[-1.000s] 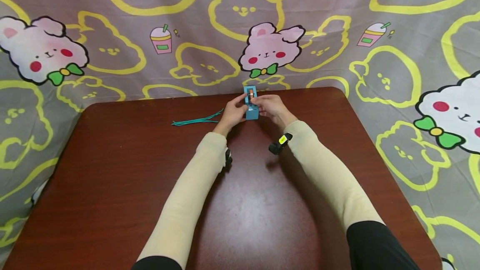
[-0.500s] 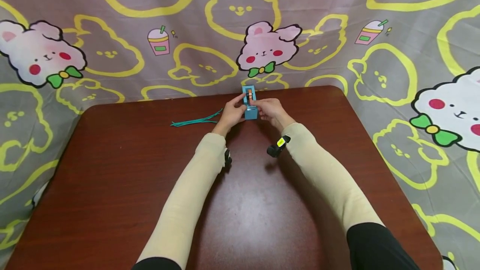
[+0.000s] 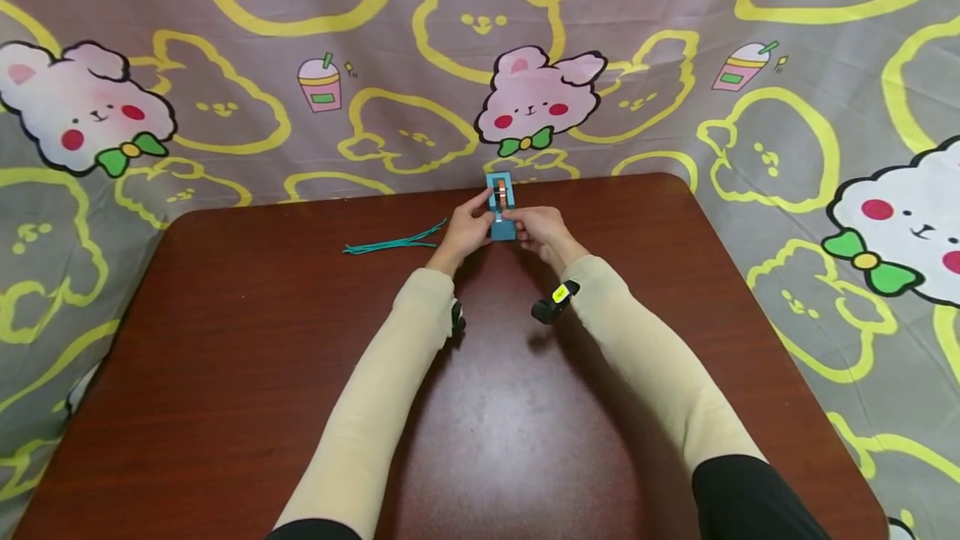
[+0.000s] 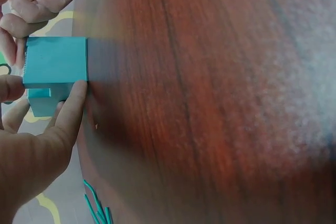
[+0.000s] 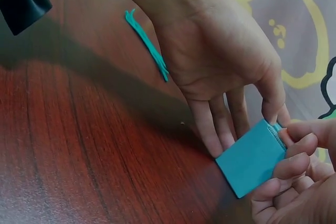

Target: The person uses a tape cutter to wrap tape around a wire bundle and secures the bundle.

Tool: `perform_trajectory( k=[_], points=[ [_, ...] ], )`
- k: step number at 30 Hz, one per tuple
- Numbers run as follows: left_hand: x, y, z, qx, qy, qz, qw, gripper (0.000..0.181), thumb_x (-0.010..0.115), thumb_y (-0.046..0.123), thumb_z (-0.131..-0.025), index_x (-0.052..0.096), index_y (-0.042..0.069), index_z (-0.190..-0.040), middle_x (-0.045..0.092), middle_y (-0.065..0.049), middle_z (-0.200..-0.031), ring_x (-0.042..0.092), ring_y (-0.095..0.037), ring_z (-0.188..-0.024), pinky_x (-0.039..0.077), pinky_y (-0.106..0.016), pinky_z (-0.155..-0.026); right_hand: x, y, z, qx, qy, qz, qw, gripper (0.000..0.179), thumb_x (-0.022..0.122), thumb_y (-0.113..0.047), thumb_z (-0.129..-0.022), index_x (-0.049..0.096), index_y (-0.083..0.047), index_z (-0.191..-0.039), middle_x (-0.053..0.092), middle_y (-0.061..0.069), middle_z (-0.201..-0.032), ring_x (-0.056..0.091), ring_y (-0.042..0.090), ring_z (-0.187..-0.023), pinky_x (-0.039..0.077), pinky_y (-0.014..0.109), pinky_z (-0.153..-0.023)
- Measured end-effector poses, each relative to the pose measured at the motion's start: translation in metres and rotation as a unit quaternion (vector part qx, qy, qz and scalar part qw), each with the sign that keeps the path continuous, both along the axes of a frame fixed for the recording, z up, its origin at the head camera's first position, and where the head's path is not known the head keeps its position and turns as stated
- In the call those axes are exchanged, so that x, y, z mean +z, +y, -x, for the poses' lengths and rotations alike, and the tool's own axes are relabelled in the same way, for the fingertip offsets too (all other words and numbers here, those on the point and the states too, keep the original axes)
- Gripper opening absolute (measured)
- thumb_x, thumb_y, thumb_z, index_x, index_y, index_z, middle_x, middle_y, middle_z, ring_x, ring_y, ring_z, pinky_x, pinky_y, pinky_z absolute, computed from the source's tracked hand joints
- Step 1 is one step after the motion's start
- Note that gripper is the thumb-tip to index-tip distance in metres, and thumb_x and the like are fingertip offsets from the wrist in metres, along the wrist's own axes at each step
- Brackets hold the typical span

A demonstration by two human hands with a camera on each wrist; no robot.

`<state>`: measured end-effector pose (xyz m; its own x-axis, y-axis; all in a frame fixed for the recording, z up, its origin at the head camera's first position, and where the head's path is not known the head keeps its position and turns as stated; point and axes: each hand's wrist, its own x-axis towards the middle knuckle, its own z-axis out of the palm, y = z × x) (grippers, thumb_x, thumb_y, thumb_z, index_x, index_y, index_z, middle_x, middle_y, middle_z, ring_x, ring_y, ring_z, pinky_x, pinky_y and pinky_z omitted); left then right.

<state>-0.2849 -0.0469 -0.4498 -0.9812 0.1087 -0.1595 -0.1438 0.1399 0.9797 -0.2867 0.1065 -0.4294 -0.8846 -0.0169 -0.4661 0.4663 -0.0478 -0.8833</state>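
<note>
A blue tape dispenser point(image 3: 503, 231) with a serrated edge stands near the table's far edge. An orange-brown tape roll point(image 3: 502, 188) sits in its slot. My left hand point(image 3: 465, 233) holds the dispenser from the left; in the left wrist view its fingers lie along the block's side point(image 4: 55, 59). Close to the serrated edge, my right hand point(image 3: 547, 230) pinches the tape's end between thumb and forefinger, its other fingers curled. The right wrist view shows a bit of orange tape point(image 5: 285, 138) at those fingertips; most of the strip is hidden.
Several thin teal strands point(image 3: 390, 245) lie on the dark red wooden table point(image 3: 247, 357), left of my left hand. A patterned curtain point(image 3: 420, 48) hangs directly behind the far edge and along both sides.
My right hand has drawn slightly toward me, from beside the tape roll down to the dispenser's front edge. My left hand and the dispenser stay nearly in place.
</note>
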Motion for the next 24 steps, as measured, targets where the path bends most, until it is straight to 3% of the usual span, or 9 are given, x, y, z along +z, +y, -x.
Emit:
perform_trajectory(
  k=[5,9,13,19,24],
  points=[
    [-0.001,0.0,0.0,-0.002,-0.003,-0.005,1.0,0.054,0.047,0.009,-0.104,0.043,0.027,-0.154,0.051,-0.01,-0.104,0.046,-0.015,-0.066,0.053,-0.048,-0.088,-0.002,0.0,-0.002,0.001,0.001,0.003,1.0,0.025,0.074,-0.016,-0.092,0.063,0.006,-0.1,0.048,-0.003,-0.06,0.042,0.011,-0.055,0.038,0.026,-0.054],
    [-0.003,0.0,0.001,0.001,-0.003,-0.001,1.0,0.054,0.047,0.01,-0.104,0.043,0.029,-0.154,0.054,-0.012,-0.119,0.046,-0.014,-0.065,0.054,-0.046,-0.087,-0.002,-0.001,-0.005,0.002,0.009,0.003,1.0,0.026,0.073,-0.015,-0.092,0.063,0.007,-0.102,0.048,-0.003,-0.06,0.042,0.011,-0.055,0.038,0.026,-0.055],
    [-0.003,0.001,0.0,0.0,-0.007,0.0,1.0,0.054,0.047,0.01,-0.104,0.043,0.03,-0.154,0.052,-0.012,-0.133,0.048,-0.015,-0.067,0.054,-0.044,-0.088,-0.001,-0.001,-0.008,-0.005,0.011,0.0,0.9999,0.021,0.074,-0.015,-0.092,0.064,0.004,-0.097,0.048,-0.003,-0.06,0.043,0.011,-0.055,0.038,0.026,-0.055],
    [-0.003,0.001,0.0,0.001,-0.005,-0.007,1.0,0.054,0.046,0.009,-0.104,0.043,0.028,-0.154,0.055,-0.016,-0.124,0.051,-0.017,-0.07,0.054,-0.045,-0.089,-0.002,-0.001,-0.01,-0.012,0.011,0.003,0.9999,0.016,0.074,-0.013,-0.091,0.065,0.0,-0.089,0.05,-0.003,-0.061,0.043,0.011,-0.055,0.039,0.026,-0.056],
    [-0.005,0.002,0.002,0.005,0.0,-0.019,0.9998,0.053,0.046,0.006,-0.104,0.044,0.025,-0.154,0.055,-0.016,-0.133,0.054,-0.022,-0.076,0.054,-0.046,-0.087,-0.004,0.0,-0.011,-0.02,0.007,0.014,0.9997,0.017,0.075,-0.012,-0.09,0.064,0.0,-0.087,0.051,-0.002,-0.061,0.043,0.01,-0.054,0.039,0.026,-0.055]
  ],
)
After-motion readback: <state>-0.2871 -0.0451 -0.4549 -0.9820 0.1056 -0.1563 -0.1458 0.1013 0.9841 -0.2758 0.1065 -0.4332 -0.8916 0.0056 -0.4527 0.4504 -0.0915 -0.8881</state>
